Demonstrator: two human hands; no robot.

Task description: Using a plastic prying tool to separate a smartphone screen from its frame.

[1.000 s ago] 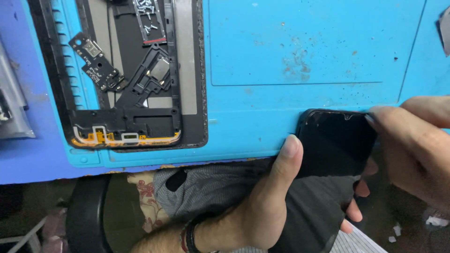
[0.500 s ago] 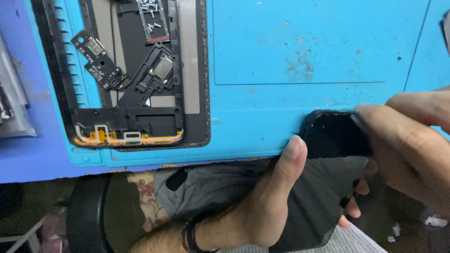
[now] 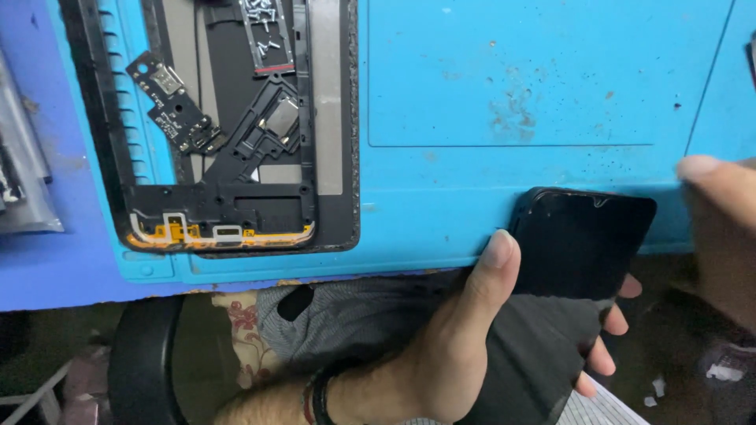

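Note:
My left hand (image 3: 457, 338) grips a black phone (image 3: 579, 244) from below, thumb on its left edge and fingertips showing past its right edge. The phone's dark screen faces up, and its top end overlaps the front edge of the blue work mat (image 3: 512, 94). My right hand (image 3: 720, 228) hovers blurred just right of the phone, apart from it, with one finger stretched out and nothing in it. A disassembled black phone frame (image 3: 228, 212) lies on the mat at the left, with a small circuit board (image 3: 169, 102) and loose screws (image 3: 264, 12) on it.
A silvery grey object (image 3: 24, 181) lies at the far left edge of the blue surface. Below the table edge are my lap in grey fabric (image 3: 370, 315), a black round chair part (image 3: 142, 362) and scraps on the dark floor (image 3: 720, 370).
My right hand has lifted off the phone's top right corner and moved away to the right. The left hand keeps holding the phone in place.

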